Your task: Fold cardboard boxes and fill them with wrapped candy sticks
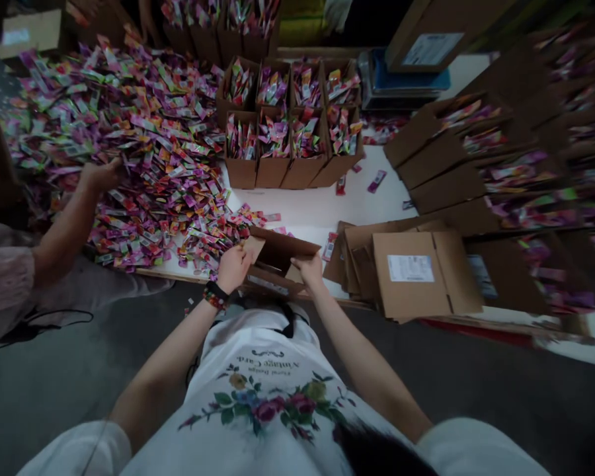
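My left hand (233, 268), with beaded bracelets on its wrist, grips the near left side of a partly folded cardboard box (277, 251). My right hand (307, 268) holds the box's right edge, and its flaps stand up and open. The box looks empty, though its inside is partly hidden. Just left of it, a spread of small pink, purple and orange sachets (213, 235) reaches close to my left hand. A co-worker's hand (99, 175) rests in the large sachet pile (129, 132) at the left.
Filled cardboard boxes of sachets (292, 125) stand in a block on the white table (317, 211). Flattened cartons (409, 274) with white labels lie at the right, and further stacked cartons hold sachets. A blue-topped item (406, 79) sits behind the boxes.
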Available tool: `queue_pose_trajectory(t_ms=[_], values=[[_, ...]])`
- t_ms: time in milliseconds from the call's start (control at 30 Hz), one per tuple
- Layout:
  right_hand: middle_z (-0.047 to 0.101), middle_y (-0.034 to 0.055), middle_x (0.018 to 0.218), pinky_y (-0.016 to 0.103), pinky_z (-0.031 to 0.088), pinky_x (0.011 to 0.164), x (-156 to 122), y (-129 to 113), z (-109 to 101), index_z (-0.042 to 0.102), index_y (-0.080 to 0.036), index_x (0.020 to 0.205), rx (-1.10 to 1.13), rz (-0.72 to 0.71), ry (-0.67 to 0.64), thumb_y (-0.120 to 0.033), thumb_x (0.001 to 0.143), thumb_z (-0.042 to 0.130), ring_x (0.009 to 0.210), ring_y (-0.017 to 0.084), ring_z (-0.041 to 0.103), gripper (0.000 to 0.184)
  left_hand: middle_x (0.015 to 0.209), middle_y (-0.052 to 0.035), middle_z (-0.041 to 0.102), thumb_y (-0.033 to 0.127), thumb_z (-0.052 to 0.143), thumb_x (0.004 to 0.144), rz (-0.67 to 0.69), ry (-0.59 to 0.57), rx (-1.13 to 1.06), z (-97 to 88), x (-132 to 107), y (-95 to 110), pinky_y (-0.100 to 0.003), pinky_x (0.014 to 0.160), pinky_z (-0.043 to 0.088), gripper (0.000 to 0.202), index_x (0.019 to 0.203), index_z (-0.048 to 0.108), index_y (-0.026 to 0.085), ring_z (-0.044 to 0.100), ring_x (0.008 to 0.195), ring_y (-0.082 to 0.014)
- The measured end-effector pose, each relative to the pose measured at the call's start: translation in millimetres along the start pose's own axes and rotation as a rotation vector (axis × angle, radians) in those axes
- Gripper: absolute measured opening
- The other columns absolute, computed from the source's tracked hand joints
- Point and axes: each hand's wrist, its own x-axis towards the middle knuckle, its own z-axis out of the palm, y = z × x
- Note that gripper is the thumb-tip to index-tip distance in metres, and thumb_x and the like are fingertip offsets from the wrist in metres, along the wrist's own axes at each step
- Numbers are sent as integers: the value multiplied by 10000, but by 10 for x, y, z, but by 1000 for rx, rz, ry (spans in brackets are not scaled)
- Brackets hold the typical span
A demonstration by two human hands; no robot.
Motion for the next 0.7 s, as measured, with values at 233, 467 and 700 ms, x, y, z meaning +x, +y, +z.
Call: queue_pose_trajectory(t_ms=[233,467,700], values=[[698,46,1191,494,325,1120,170,-897,-242,719,-225,1095,-272,-245,-735,-313,603,758,1235,302,549,502,1243,-254,455,269,522,897,-132,263,104,305,308,-55,-476,1033,338,321,1139,514,57,443,1205,-335],[423,139,1503,611,158,1155,-318,-822,-222,515,-189,1397,-950,-617,-1062,-656,717,680,1417,364,322,841,1526,-265,184,719,427,833,296,97,259,152,155,-241,-582,1149,-2,890,1438,342,72,50,1450,-409],[158,214,1584,661,27,1144,-559,-509,-272,183,-63,1539,-1467,-772,-990,-782,703,558,1472,369,155,1164,1521,-316,262,784,602,611,752,-704,448,237,281,-73,-606,1123,54,1169,1450,361,6,200,1413,-469]])
